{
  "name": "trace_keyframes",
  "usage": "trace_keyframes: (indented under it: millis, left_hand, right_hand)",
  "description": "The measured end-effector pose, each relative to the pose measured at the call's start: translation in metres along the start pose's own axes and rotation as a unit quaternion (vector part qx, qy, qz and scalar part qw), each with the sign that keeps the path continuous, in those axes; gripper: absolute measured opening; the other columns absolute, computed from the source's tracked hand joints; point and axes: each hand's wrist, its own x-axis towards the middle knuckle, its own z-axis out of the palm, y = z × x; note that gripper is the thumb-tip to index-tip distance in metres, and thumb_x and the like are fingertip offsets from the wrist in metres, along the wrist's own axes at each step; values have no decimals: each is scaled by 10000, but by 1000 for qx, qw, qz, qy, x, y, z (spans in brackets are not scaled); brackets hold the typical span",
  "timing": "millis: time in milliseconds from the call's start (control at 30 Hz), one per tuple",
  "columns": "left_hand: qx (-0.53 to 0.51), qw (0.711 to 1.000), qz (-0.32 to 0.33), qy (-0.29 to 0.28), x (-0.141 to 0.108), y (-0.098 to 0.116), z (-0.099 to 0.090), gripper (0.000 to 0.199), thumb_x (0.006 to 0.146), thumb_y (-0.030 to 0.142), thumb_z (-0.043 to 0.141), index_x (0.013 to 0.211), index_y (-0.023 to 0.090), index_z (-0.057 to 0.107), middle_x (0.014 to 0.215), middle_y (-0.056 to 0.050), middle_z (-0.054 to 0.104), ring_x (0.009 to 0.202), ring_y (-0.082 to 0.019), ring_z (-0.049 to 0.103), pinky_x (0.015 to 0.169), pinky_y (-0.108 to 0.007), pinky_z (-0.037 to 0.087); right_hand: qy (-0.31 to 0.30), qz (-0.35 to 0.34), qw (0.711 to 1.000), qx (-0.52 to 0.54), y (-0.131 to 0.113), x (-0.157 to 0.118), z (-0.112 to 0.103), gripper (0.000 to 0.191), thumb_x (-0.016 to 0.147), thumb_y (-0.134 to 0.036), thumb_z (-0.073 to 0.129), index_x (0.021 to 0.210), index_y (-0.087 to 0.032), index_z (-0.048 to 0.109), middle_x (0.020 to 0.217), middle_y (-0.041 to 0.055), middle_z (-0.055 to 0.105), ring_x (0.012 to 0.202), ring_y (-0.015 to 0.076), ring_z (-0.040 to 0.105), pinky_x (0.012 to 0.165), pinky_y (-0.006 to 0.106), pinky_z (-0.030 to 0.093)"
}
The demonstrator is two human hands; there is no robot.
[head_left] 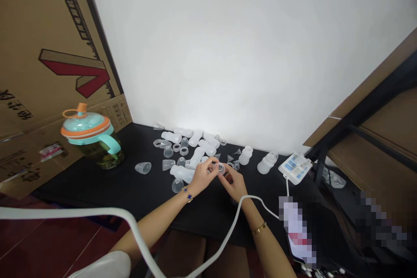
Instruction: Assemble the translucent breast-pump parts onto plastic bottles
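My left hand (202, 177) and my right hand (236, 183) meet over the black table, both with fingers closed on a small translucent ring (221, 168). Whether a teat sits inside that ring is too small to tell. Beside my left hand lies a white bottle (180, 173), with a clear dome cap (177, 185) just in front of it. Behind the hands, another bottle (196, 157) lies among several more, along with loose rings (184, 151) and clear caps (168, 164). Small clear funnel-shaped pieces (230, 158) are scattered behind my right hand.
Two bottles, one of them here (246, 155), stand at the right, near a white power strip (295, 168). A white cable (228, 243) loops across in front of my arms. At the left are a lidded jug (94, 139) and cardboard box (29, 34). A phone (298, 234) lies front right.
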Motion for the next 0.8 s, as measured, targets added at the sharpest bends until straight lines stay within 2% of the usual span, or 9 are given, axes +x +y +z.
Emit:
trace_keyframes:
  millis: [233, 500, 800]
  left_hand:
    - [-1, 1000, 5, -1, -1, 1, 0, 210, 936, 394, 536, 980, 197, 593, 544, 70, 529, 509, -114, 520, 527, -213, 361]
    - [9, 1000, -2, 6, -1, 5, 1, 168, 897, 354, 569, 970, 208, 608, 576, 68, 562, 557, -124, 562, 570, -223, 398]
    - [12, 1000, -1, 6, -1, 4, 3, 219, 819, 316, 663, 1000, 217, 589, 648, 59, 643, 594, -134, 594, 587, -230, 419]
  right_hand:
    - [0, 0, 1000, 1, 1, 0, 1, 408, 938, -389, 593, 1312, -226, 612, 896, 24, 717, 586, 128, 601, 542, 235, 498]
    - [3, 3, 1000, 0, 7, 0, 3, 419, 926, -409, 612, 1303, -229, 635, 818, 13, 704, 577, 133, 597, 533, 234, 496]
    - [13, -1, 1000, -8, 12, 0, 4, 431, 924, -402, 625, 1313, -217, 632, 883, 32, 725, 583, 129, 599, 558, 234, 512]
